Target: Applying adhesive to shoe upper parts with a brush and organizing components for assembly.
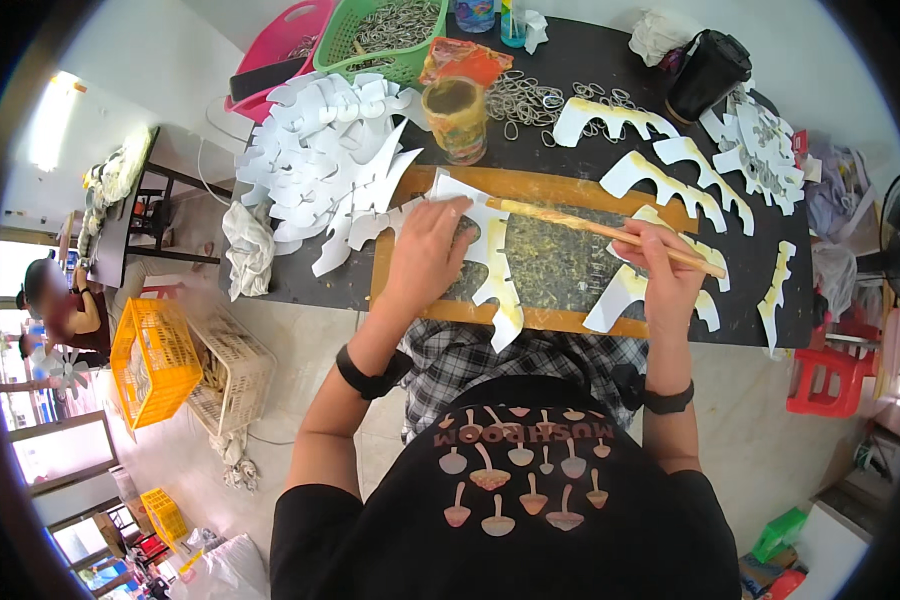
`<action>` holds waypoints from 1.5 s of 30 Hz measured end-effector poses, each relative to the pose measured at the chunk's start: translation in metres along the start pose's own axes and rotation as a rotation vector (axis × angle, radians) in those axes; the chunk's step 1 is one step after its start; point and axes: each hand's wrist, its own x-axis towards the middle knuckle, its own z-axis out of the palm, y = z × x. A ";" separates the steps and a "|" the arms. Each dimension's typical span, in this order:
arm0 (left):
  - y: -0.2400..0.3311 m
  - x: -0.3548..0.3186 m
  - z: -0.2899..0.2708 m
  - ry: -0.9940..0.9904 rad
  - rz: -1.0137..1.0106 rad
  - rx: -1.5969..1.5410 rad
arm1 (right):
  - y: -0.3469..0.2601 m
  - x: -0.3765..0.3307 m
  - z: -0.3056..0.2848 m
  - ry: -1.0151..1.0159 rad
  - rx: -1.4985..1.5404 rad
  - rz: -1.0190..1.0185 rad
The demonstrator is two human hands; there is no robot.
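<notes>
On the wooden board (550, 185), gluing underway — left hand (425, 255) flat, pinning a white cutout (495, 265).
Right hand (670, 270) grips the brush (600, 230); glued pieces (670, 165) drying, unglued stack (325, 150) remains.

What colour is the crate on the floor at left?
Bright yellow crate, an open lattice; clearest in the head view.

You are in a small craft workshop. Your dark tabletop (570, 60) carries a heap of white paper cutouts (320, 160), glued pieces (660, 170) spread apart, a loose pile of rings (525, 100), a glue-stained board (560, 265) and a smeared jar (457, 118). Green (375, 40) and pink (280, 45) baskets sit at the far edge, and yellow crates (150, 360) stand on the tiled floor (300, 350), with another person (65, 310) seated nearby.
</notes>
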 end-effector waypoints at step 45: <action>-0.004 -0.018 0.021 -0.082 -0.035 0.106 | -0.019 0.016 0.025 -0.371 -0.462 -0.409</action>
